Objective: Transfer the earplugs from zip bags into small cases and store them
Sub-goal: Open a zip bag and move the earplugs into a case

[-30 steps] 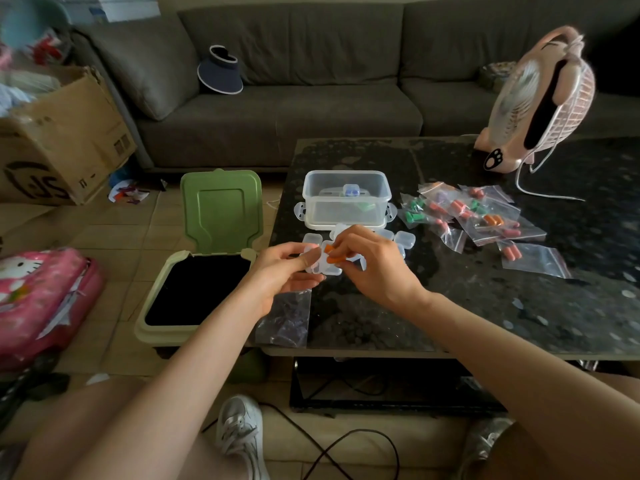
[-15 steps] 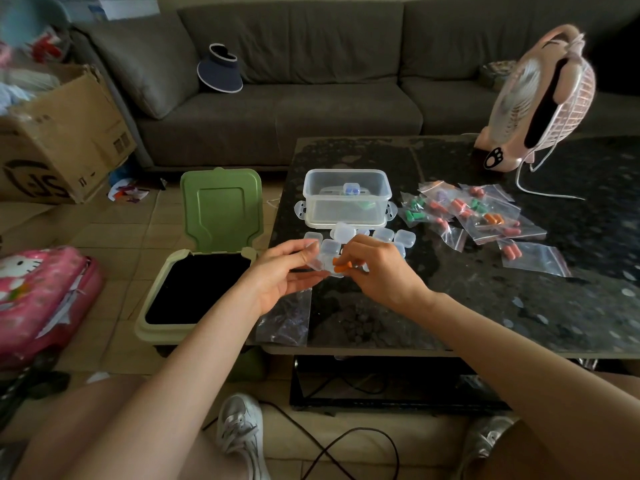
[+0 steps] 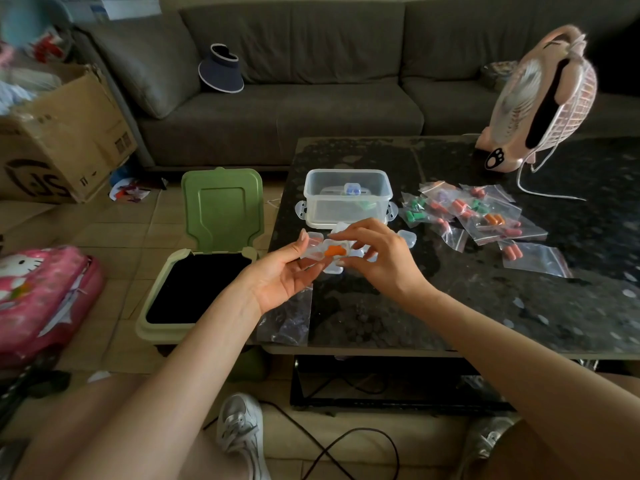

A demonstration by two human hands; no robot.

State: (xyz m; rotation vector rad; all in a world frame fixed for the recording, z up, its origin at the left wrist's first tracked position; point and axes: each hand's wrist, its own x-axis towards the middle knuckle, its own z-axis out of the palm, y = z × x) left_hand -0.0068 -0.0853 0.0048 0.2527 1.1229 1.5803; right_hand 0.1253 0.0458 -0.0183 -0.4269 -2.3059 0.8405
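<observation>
Over the near left part of the dark table (image 3: 450,306), both hands hold one small clear case (image 3: 317,252) with orange earplugs (image 3: 334,251) inside. My left hand (image 3: 280,275) supports it palm up; my right hand (image 3: 377,258) pinches its right side. Several more small clear cases (image 3: 406,238) lie behind my hands. A clear storage box (image 3: 348,197) stands beyond them with cases inside. Zip bags (image 3: 478,216) of green, pink and orange earplugs are spread to the right. An empty zip bag (image 3: 289,317) lies at the table's near left edge.
A green bin (image 3: 201,268) with its lid up stands on the floor left of the table. A pink fan (image 3: 543,98) sits at the table's far right, its cord trailing. A grey sofa, a cardboard box (image 3: 62,140) and a pink bag (image 3: 38,296) lie around.
My left hand turned palm up and both hands lifted the small case slightly, the orange earplugs now showing inside it between my fingers.
</observation>
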